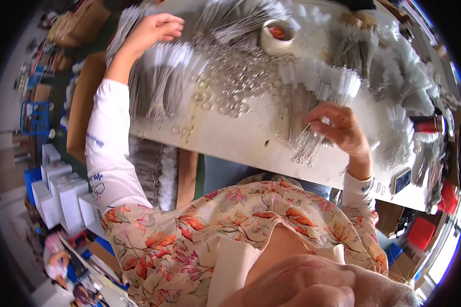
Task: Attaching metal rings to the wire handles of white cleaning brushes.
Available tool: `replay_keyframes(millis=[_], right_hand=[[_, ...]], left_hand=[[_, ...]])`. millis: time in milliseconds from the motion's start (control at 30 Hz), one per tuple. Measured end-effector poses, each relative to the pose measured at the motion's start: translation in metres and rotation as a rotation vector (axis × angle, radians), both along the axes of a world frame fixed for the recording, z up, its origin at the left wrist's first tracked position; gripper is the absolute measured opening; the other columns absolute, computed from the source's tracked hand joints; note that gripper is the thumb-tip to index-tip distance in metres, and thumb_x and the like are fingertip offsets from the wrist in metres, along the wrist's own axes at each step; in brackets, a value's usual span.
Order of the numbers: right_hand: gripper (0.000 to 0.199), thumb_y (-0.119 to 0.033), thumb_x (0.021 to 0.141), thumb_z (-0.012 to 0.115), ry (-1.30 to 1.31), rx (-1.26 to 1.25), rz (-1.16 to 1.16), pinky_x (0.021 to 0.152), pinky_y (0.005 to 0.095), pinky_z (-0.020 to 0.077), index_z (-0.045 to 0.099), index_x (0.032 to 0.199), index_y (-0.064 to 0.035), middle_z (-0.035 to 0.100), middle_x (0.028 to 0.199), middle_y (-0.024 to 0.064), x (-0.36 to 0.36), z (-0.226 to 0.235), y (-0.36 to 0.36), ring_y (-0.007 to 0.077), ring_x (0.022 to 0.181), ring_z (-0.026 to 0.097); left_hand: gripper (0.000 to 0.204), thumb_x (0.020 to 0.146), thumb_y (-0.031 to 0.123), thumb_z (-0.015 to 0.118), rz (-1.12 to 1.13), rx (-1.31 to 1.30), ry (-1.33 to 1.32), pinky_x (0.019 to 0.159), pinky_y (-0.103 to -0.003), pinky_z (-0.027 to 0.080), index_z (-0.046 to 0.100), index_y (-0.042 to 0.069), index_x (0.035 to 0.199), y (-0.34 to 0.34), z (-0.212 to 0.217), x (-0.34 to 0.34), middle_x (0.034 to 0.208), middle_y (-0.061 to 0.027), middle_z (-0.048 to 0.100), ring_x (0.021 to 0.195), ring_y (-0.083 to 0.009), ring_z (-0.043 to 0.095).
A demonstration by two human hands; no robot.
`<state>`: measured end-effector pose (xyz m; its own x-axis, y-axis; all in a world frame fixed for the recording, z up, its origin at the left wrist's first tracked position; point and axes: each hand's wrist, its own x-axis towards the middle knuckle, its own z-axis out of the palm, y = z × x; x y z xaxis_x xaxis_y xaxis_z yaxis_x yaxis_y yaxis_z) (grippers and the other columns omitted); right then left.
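On the pale worktable [241, 138], the right hand [343, 128] is pinching a fanned bundle of thin metal pins [307, 143], fingers closed around it. Left hand [156, 28] is reaching far over wire bunches [159, 82], fingers curled; grip unclear. Loose rings [230, 82] blurring together beside a cup [277, 36].

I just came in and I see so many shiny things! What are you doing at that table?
A person sits at a pale table covered with bundles of thin metal pins. The right hand grips a fanned bunch of pins near the table's front edge. The left hand reaches out over a stack of pin bundles at the far left. A heap of small metal rings lies in the middle, and a white cup stands behind it.
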<state>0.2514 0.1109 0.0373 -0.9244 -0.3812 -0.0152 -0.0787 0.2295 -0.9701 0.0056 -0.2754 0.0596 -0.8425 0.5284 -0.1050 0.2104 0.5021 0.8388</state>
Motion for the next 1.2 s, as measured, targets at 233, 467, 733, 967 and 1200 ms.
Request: replay_keyframes(millis=[233,467,733,967,1200], right_hand=[[0.015,-0.015,0.084,0.062,0.118,0.354,-0.267,0.070,0.0257,0.0488,0.067,0.094,-0.0041,0.066,0.082,0.0032,-0.055,0.036,0.090,0.0083,0.075,0.059],[0.025,-0.030,0.085,0.061,0.294,0.741,-0.233,0.050,0.0271,0.0476,0.066,0.089,-0.0053,0.061,0.062,0.0030,-0.199,0.000,0.121,0.0133,0.048,0.056],[0.039,-0.046,0.073,0.066,0.296,1.083,-0.299,0.064,0.0380,0.0519,0.068,0.086,-0.0095,0.066,0.075,0.0087,-0.301,-0.081,0.073,0.0227,0.070,0.065],[0.021,-0.016,0.083,0.050,0.636,1.519,-0.055,0.058,0.0328,0.0478,0.069,0.091,-0.0147,0.066,0.085,0.0094,-0.322,-0.089,0.095,0.0228,0.073,0.065],[0.019,-0.022,0.090,0.055,0.041,-0.373,-0.594,0.061,0.0282,0.0522,0.062,0.091,-0.0052,0.059,0.071,0.0031,-0.275,0.036,0.114,0.0128,0.063,0.058]], left_hand=[[0.028,0.078,0.032,0.062,0.387,-1.028,0.304,0.067,-0.035,0.051,0.068,0.005,0.083,-0.033,-0.085,-0.164,0.085,-0.0118,0.068,0.076,-0.0226,0.066],[0.027,0.078,0.028,0.056,0.432,-1.096,0.362,0.081,-0.044,0.047,0.067,0.007,0.091,-0.050,-0.092,-0.167,0.098,-0.0200,0.064,0.092,-0.0372,0.061],[0.032,0.085,0.033,0.059,0.302,-0.208,0.557,0.070,-0.030,0.048,0.062,0.004,0.099,0.079,-0.013,-0.102,0.086,-0.0097,0.067,0.077,-0.0174,0.063],[0.020,0.074,0.024,0.068,0.015,-0.511,0.568,0.069,-0.036,0.049,0.064,0.006,0.083,0.108,-0.063,-0.092,0.081,-0.0130,0.066,0.078,-0.0296,0.063],[0.015,0.078,0.020,0.064,0.053,-0.454,0.508,0.066,-0.035,0.048,0.061,0.005,0.082,0.095,-0.068,-0.082,0.077,-0.0125,0.065,0.073,-0.0278,0.063]])
